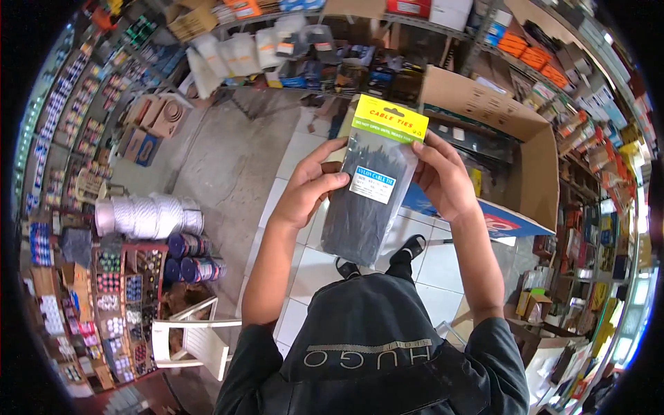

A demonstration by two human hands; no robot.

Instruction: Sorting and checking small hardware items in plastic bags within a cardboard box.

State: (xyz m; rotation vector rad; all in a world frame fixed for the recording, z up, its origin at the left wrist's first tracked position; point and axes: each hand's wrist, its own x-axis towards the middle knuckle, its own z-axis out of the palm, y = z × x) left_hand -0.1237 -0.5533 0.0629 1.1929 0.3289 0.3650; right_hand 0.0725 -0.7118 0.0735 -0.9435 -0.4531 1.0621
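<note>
A clear plastic packet of black nylon cable ties (363,223) hangs upright in front of my chest, its yellow and green header card at the top and a white and blue printed label on its front. My left hand (316,181) grips the packet's left edge, thumb on the front near the label. On the other side, my right hand (446,174) pinches the upper right edge just below the header card. Beyond the right hand stands an open cardboard carton (524,150) with more dark packets (477,140) inside.
White rope spools (150,215) and dark blue rolls (194,264) stand to the left, near a white plastic chair (192,342). Stocked shelves (586,129) line the right side. Small cartons (155,122) rest on the concrete floor (223,150). White tiles (306,275) lie underfoot.
</note>
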